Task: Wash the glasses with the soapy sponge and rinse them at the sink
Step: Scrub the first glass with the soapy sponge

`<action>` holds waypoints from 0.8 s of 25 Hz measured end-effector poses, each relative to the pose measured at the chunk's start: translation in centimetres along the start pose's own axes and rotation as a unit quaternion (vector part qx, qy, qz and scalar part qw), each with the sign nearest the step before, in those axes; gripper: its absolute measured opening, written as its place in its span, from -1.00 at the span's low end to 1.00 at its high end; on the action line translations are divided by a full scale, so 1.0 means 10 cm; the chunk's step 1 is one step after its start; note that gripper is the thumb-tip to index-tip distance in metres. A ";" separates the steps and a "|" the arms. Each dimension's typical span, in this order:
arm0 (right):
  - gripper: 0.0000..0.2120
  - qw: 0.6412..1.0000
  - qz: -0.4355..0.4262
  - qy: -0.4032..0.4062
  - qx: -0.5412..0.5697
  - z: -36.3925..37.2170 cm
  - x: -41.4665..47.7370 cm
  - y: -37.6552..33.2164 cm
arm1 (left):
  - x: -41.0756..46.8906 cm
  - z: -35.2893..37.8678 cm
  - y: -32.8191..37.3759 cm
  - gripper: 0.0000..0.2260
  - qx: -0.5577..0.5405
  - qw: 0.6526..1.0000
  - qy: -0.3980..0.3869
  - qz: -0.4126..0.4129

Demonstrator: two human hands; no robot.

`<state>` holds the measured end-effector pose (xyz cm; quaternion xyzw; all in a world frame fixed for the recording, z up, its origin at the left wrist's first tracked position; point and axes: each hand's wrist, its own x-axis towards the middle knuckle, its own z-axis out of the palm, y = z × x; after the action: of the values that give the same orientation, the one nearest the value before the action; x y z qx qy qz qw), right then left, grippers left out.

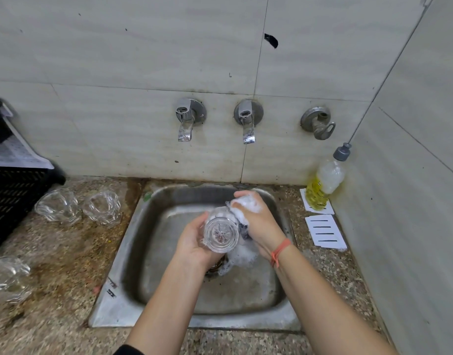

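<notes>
Worktop (66, 265): speckled stone, wet and stained left of the basin.
Sink (146, 239): steel, set into the worktop. Foam lies by the drain.
Black crate (12, 196): far left, on the worktop.

Left hand (192, 242): over the sink, grip curled round the held glass (221, 233). The glass lies on its side with its base toward the camera.
Right hand (258, 219): grip closed round the sponge (243, 230), which is thick with lather and pressed to the far end of the held glass. Cannot tell whether it reaches inside.

Soap bottle (322, 185): right of the sink, against the wall.
Crate-side glass (57, 204), middle glass (102, 207) and front glass (7, 278): all on the worktop left of the sink. Cannot tell whether they are washed.
Left tap (185, 121) and right tap (247, 121): on the wall above the sink. No stream visible.

Judgement: the step in hand is soaping the held glass, and rinsing has not begun. The next move calls for water, so one hand must come free to open a tap, most likely the right after setting down the sponge. The left grip needs to stay firm, since lathered glass will be slippery.
</notes>
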<state>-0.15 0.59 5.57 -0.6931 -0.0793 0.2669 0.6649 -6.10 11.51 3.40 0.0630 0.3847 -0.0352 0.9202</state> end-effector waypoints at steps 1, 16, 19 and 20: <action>-0.58 0.999 -0.001 -0.028 0.016 -0.02 0.00 -0.01 | 0.01 0.01 0.00 -0.80 -0.004 1.000 -0.002 0.010; -0.57 0.996 -0.020 0.032 -0.076 -0.05 0.11 -0.03 | -0.03 0.17 -0.11 -0.68 0.368 0.896 0.102 0.226; -0.49 0.992 -0.038 -0.047 -0.111 0.00 -0.05 -0.02 | -0.02 0.16 -0.07 -0.58 0.419 0.855 0.148 0.266; -0.47 0.991 -0.042 -0.080 -0.100 0.01 -0.09 -0.02 | -0.01 0.13 -0.04 -0.56 0.398 0.866 0.154 0.259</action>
<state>-0.90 0.30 6.01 -0.7286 -0.1871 0.2840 0.5946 -5.31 10.95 4.29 0.5259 0.4449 0.0646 0.7220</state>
